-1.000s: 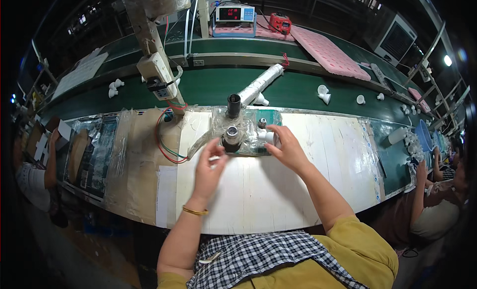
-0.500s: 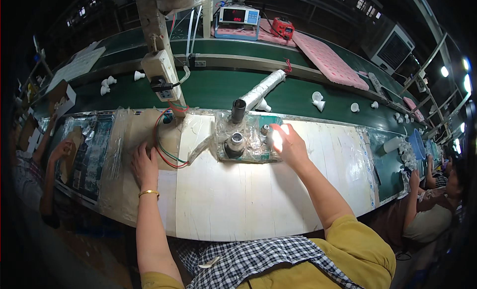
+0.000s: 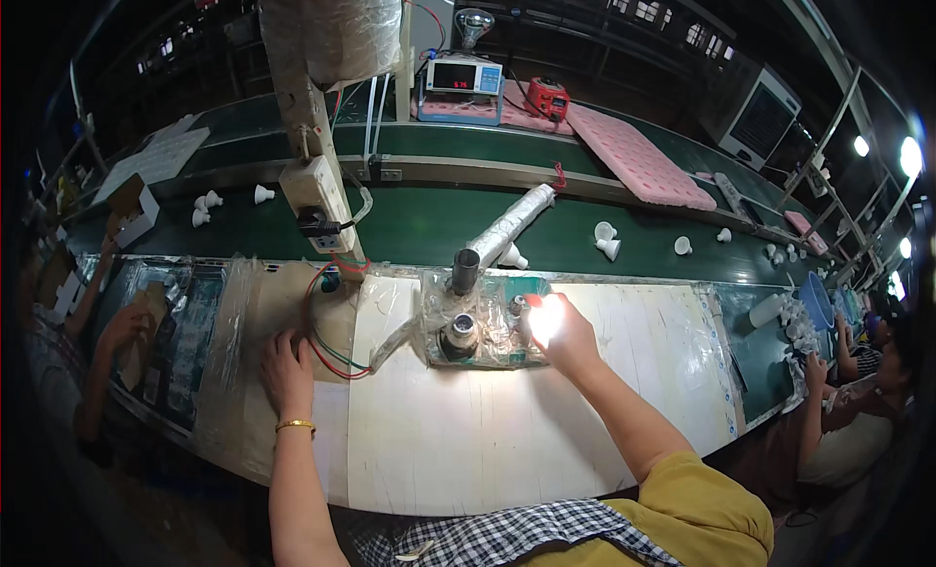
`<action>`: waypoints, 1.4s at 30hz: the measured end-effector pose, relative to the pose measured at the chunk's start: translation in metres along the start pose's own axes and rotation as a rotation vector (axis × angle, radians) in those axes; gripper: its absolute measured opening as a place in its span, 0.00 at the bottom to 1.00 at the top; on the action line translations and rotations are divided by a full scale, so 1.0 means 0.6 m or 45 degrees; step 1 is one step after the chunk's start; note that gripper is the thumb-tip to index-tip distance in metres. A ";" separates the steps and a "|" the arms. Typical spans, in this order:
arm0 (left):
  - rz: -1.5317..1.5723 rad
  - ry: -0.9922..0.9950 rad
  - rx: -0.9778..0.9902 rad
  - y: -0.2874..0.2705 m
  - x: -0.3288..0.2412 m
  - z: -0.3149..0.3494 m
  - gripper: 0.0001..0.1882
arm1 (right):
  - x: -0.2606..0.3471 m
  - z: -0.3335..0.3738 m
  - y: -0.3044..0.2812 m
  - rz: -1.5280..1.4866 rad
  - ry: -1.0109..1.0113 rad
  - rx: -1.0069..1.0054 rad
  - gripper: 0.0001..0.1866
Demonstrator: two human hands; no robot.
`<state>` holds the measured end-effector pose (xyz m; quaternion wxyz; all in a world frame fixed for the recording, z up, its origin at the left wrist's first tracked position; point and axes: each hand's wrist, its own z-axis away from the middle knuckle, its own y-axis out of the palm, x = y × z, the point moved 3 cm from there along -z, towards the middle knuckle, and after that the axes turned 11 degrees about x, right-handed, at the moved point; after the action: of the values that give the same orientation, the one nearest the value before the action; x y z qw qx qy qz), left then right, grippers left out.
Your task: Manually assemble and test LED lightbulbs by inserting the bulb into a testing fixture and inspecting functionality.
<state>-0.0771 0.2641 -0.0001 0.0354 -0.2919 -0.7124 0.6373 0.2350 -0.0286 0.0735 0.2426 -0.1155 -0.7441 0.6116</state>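
Note:
My right hand (image 3: 573, 341) grips a brightly lit light bulb (image 3: 546, 319), its glare hiding the bulb's outline. The bulb's end is at a small metal socket (image 3: 518, 305) on the right side of a tape-wrapped test fixture (image 3: 497, 353). The same fixture carries a larger socket (image 3: 460, 335) at its front and an upright dark tube (image 3: 465, 272) at its back. My left hand (image 3: 288, 372) lies flat on the brown-covered part of the workbench (image 3: 448, 440), fingers stretched and holding nothing. Red and green wires (image 3: 317, 323) loop beside it.
Behind the bench runs a green conveyor belt (image 3: 439, 216) with white bulbs (image 3: 606, 240) on it. A post carries a power strip (image 3: 317, 208). A meter (image 3: 463, 87) and a red device (image 3: 547, 100) stand beyond. Co-workers sit at left and right, near a blue basin (image 3: 815, 302).
The view has tilted up, so the bench sits lower in the picture. The bulb's glare looks larger, and the meter's red digits have changed. My left hand stays in place on the bench.

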 end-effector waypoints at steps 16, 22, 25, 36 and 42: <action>0.036 -0.007 0.003 0.001 -0.004 -0.008 0.17 | -0.021 -0.318 0.036 -0.822 -0.022 0.133 0.28; 0.017 -0.021 0.017 -0.011 -0.008 -0.006 0.18 | -0.077 -0.284 0.060 0.039 0.131 0.487 0.21; 0.011 -0.030 0.017 -0.004 -0.008 -0.008 0.18 | -0.102 -0.260 0.051 -0.312 0.027 0.205 0.21; -0.005 0.002 0.002 -0.001 0.001 -0.010 0.19 | -0.065 -0.028 0.018 -1.365 0.106 0.104 0.22; 0.006 0.014 0.003 0.003 0.000 -0.009 0.19 | -0.060 -0.003 0.046 -1.153 0.224 -0.009 0.22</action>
<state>-0.0744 0.2692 -0.0008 0.0380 -0.2970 -0.7108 0.6365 0.2633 -0.0377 0.0395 0.5472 0.1689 -0.6984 0.4293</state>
